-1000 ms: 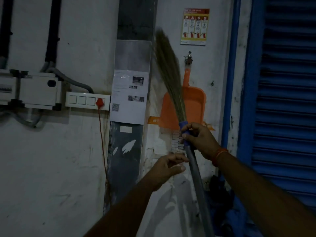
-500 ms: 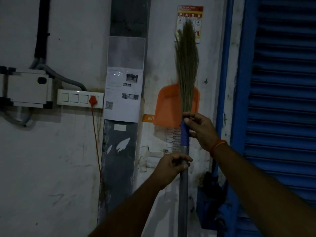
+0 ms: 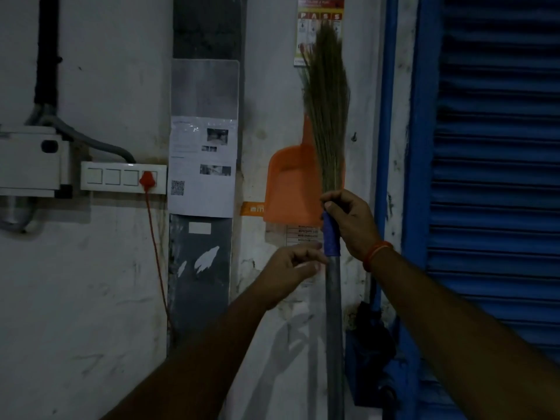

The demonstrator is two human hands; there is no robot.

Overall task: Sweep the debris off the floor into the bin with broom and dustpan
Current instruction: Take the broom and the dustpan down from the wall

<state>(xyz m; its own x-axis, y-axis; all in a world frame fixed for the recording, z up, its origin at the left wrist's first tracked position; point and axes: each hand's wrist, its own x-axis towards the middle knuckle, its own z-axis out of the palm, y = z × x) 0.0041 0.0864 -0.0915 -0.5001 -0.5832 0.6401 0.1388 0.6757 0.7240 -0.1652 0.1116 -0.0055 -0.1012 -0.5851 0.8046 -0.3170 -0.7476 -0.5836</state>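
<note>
The broom [image 3: 328, 122] stands upright right of the frame's centre, bristles up and fanned out in front of the white wall [image 3: 91, 298], its grey shaft running down to the bottom edge. The right hand [image 3: 351, 222] grips it at the blue sleeve just under the bristles, fingers curled round the top of that sleeve, with an orange band [image 3: 377, 253] on the wrist. The left hand [image 3: 291, 265] is just left of the shaft, below the blue sleeve, fingers loosely extended toward it and holding nothing; whether the fingertips touch the shaft cannot be told.

Behind the bristles the orange dustpan [image 3: 291, 189] hangs flat on the wall, handle up, its right part hidden by the broom. A small printed label [image 3: 306, 231] sits on the wall under the pan, and an orange strip [image 3: 253, 209] sticks out at its left edge. A safety poster [image 3: 309, 25] is at the top of the frame, partly covered by the bristle tips.

In the middle a dark vertical panel [image 3: 206, 25] carries a clear sheet and a paper notice [image 3: 201, 165] with a QR code. To the left are a white switch plate [image 3: 121, 177] with a red plug [image 3: 147, 178] and red cord hanging down, and a grey electrical box [image 3: 30, 162] with cables at the left edge. A blue shutter [image 3: 497, 177] in a blue frame fills the right side.
</note>
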